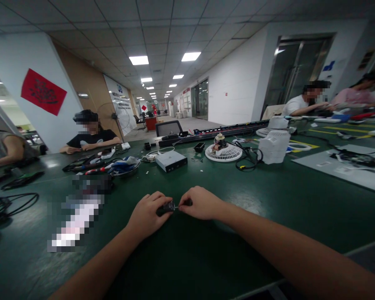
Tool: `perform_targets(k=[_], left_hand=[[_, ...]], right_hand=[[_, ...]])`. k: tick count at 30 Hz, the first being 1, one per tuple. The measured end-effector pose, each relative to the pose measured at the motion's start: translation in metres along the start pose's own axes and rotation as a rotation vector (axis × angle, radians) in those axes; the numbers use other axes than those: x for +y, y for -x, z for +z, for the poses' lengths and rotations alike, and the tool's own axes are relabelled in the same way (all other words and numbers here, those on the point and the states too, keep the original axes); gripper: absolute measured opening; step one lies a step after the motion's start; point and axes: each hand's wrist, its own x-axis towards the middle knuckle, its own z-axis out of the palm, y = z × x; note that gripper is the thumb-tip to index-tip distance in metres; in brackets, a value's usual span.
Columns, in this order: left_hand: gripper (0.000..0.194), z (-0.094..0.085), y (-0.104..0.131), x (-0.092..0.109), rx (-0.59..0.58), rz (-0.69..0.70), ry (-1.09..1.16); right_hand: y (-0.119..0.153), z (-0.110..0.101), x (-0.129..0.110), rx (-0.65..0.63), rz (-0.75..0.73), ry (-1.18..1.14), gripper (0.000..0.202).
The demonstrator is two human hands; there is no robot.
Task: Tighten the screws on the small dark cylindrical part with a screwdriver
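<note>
My left hand [148,213] is closed around a small dark cylindrical part [168,206] with a shiny, glassy-looking end. Its exact kind is too small to make out. Just to the right, my right hand [201,203] pinches a thin pale pin or wire [176,207] that reaches to the part's end. A dark bit also shows beside the right fingertips. Both hands are close together, low over the green tabletop [175,258].
Beyond my hands lie a silver disc drive [171,161], a white fan grille with motor [223,153] and a white housing [273,146]. A blue-filled bowl [123,166] and a blurred-out bright screen [78,221] are left. Other people [92,135] sit around the table.
</note>
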Motion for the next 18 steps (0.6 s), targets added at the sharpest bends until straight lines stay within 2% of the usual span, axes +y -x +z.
perform_targets(k=[3, 6, 9, 13, 18], left_hand=[[0.031, 0.0008, 0.0001, -0.0010, -0.017, -0.003, -0.001], [0.030, 0.0001, -0.0005, -0.0005, -0.006, -0.013, -0.013], [0.025, -0.0015, -0.0015, 0.0005, 0.002, -0.024, 0.004], [0.028, -0.0029, -0.0021, 0.0006, 0.011, -0.050, -0.003], [0.025, -0.0026, -0.0015, 0.0003, -0.038, -0.066, 0.049]], right_hand=[[-0.0001, 0.0008, 0.0002, -0.011, -0.004, -0.009, 0.020], [0.0002, 0.0022, -0.0004, 0.040, 0.034, 0.050, 0.020], [0.0010, 0.0034, -0.0027, 0.017, -0.008, 0.084, 0.020], [0.0015, 0.0030, -0.0056, 0.020, 0.020, 0.170, 0.021], [-0.0001, 0.0027, -0.0016, -0.015, -0.073, 0.210, 0.026]])
